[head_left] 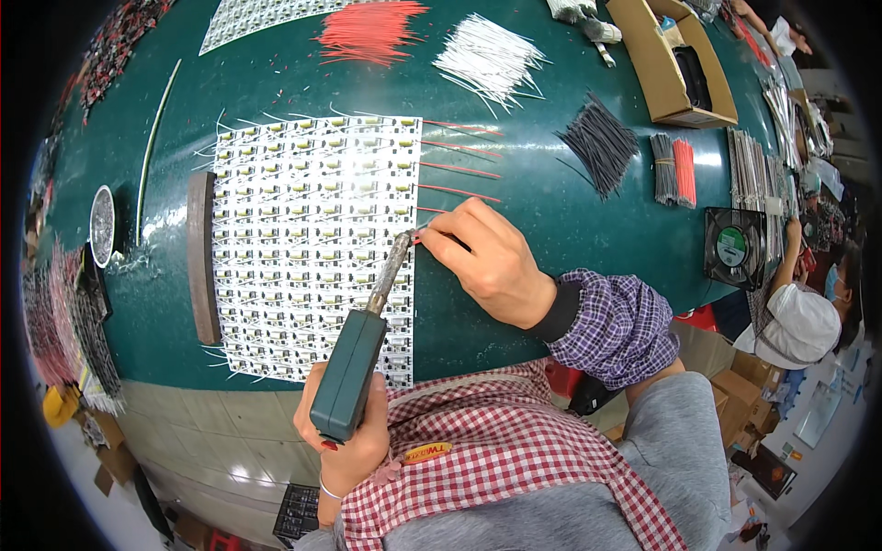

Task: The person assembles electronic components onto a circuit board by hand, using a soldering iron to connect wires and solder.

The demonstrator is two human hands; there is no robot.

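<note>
Soldering seemingly in hand: left hand (361, 445) grips soldering iron (349, 372), right hand (496, 266) pinches red wire (419, 238) at three-o'clock edge of circuit-board panel (308, 248), itself at the right hand's nine o'clock; next move likely calls for steadiness.

The head-worn fisheye looks down on the green table (469, 344) from close above.

The green bench (158, 312) carries a sheet of circuit boards (317, 248), with a dark bar (200, 259) along the sheet's left edge and a round container (102, 226) farther left. Beyond the sheet lie a red wire pile (372, 33) and, farther right, a white wire pile (490, 60). Right of the sheet are a black wire pile (599, 143), a cardboard box (643, 69) and a black fan (732, 247)
</note>
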